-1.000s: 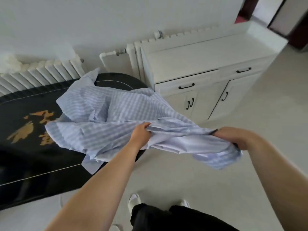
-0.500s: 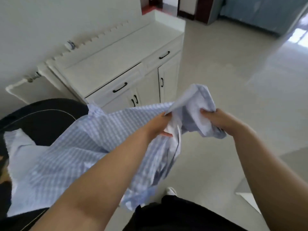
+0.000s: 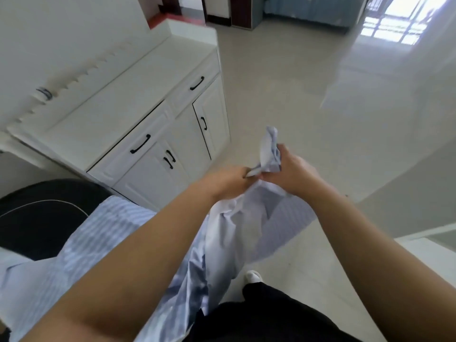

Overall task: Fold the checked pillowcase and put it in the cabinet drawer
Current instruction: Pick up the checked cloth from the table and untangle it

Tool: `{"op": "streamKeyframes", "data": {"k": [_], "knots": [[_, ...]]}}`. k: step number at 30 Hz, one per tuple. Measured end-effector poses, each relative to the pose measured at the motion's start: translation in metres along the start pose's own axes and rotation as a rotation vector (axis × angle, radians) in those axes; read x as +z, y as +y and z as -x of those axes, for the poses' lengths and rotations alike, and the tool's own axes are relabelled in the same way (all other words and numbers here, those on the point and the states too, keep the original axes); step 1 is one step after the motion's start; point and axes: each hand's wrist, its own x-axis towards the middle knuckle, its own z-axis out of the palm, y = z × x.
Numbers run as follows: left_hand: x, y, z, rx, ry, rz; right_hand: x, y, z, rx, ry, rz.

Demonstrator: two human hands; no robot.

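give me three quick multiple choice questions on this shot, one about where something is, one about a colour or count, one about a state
1. Where do the two hands meet on the pillowcase?
A. at its top, close together
B. at opposite ends
C. over the cabinet top

2. What colour are the cabinet handles?
A. white
B. black
C. gold

3. What state are the cabinet drawers in?
A. both pulled out
B. one removed
C. both closed

Answers:
1 A: the left hand and right hand pinch the cloth nearly touching.
2 B: the drawer handle is black on the white cabinet.
3 C: both drawer fronts sit flush.
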Motion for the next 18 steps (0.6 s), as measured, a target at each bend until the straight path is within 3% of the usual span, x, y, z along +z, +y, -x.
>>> {"op": "streamKeyframes", "data": {"k": [2,4,6,8,13,18], "knots": [[-0.004,0.002,0.013,-0.024,-0.108,0.009,0.002,-0.012,0.003,-0.063,0.001,0.071],[-0.006,-0.005,0.028,-0.031,-0.142,0.038,0.005,-0.025,0.008,-0.2,-0.135,0.221],[-0.005,-0.018,0.043,-0.013,-0.108,0.083,0.015,-0.043,0.01,-0.271,-0.314,0.372],[-0.003,-0.038,0.055,-0.029,0.002,0.161,0.023,-0.059,0.011,-0.254,-0.277,0.397],[0.018,-0.084,0.078,-0.225,0.291,0.388,0.041,-0.091,0.007,-0.115,0.048,-0.156],[0.048,-0.102,0.092,-0.487,0.62,0.31,0.054,-0.131,0.006,-0.051,0.127,-0.635]]}}
